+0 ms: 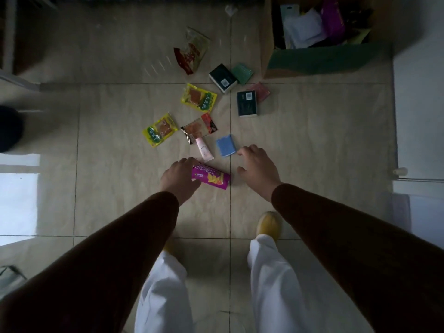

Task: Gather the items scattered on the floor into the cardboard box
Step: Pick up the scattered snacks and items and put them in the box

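Tiled floor, left hand holding purple packet, right hand loose

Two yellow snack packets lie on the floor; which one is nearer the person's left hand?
The lower-left yellow packet, beside the brown-and-red wrapper. The other yellow packet lies farther up, toward the dark boxes, from the left hand.

I see a dim room: beige tiled floor with dark grout lines; white cabinet along its right edge.

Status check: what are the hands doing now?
Left hand gripping purple packet. Right hand open near blue pack. Cardboard box unobstructed.
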Action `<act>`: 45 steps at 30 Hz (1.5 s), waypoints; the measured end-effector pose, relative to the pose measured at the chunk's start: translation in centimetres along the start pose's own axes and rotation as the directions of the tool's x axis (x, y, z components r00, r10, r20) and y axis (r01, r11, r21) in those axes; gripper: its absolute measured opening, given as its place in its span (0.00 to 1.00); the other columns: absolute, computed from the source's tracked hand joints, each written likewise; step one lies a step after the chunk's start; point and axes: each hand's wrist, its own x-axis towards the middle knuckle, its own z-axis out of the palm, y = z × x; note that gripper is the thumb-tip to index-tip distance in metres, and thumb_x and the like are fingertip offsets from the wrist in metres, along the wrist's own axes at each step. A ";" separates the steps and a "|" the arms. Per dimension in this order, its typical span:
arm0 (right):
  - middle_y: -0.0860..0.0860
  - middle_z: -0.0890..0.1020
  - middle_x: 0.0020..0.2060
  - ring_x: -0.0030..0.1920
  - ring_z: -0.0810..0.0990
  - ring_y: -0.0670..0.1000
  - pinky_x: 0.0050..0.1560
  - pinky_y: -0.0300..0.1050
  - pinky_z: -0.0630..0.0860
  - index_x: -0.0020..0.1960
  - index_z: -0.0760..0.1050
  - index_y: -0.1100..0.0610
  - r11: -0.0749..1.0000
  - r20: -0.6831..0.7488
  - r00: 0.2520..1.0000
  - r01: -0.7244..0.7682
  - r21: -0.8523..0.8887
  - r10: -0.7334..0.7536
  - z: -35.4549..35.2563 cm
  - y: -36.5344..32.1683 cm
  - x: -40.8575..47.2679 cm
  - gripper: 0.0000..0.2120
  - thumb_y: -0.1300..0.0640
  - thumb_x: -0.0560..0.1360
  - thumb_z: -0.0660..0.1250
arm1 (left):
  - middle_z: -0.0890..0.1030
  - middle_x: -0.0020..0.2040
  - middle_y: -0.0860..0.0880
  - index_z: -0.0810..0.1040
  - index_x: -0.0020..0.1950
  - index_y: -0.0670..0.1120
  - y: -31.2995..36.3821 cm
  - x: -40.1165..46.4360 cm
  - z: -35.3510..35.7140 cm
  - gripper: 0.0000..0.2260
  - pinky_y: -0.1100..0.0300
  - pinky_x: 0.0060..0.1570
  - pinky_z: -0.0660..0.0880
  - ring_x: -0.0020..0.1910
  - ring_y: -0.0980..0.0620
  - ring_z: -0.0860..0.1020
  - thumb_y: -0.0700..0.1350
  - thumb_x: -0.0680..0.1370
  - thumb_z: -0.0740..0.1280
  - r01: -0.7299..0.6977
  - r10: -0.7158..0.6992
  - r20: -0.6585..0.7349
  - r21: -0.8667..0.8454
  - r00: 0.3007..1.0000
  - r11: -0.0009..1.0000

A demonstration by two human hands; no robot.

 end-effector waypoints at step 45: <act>0.61 0.81 0.58 0.59 0.80 0.61 0.56 0.50 0.76 0.64 0.75 0.67 -0.041 0.258 0.256 -0.632 0.774 0.932 23.9 -19.0 19.6 0.19 0.54 0.79 0.67 | 0.74 0.65 0.41 0.67 0.72 0.42 -26.7 30.2 -6.7 0.34 0.48 0.62 0.71 0.64 0.42 0.74 0.48 0.70 0.77 -0.270 0.202 0.409 0.116 0.890 0.956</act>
